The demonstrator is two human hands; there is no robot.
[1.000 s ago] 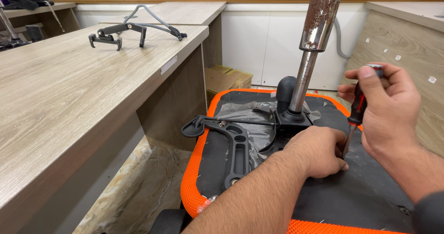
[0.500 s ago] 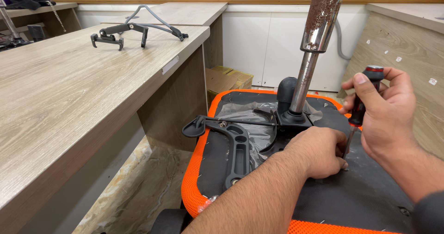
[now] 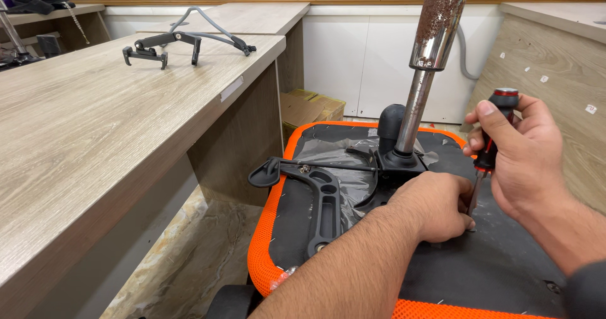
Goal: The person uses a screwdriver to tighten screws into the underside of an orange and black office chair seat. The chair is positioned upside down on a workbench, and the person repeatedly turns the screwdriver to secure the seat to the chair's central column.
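Right hand (image 3: 524,161) fingers wrapped tight round red-black screwdriver (image 3: 491,143) handle. Long axis near upright, tip down, meeting upturned chair seat underside (image 3: 492,268) just beside left hand (image 3: 435,205). Left hand curled closed, knuckles down at base of tip; whether it pinches anything cannot tell. Rusty gas cylinder (image 3: 429,54) rises just beyond left hand. Black lever arm (image 3: 322,199) further left, by wooden tabletop (image 3: 95,136).
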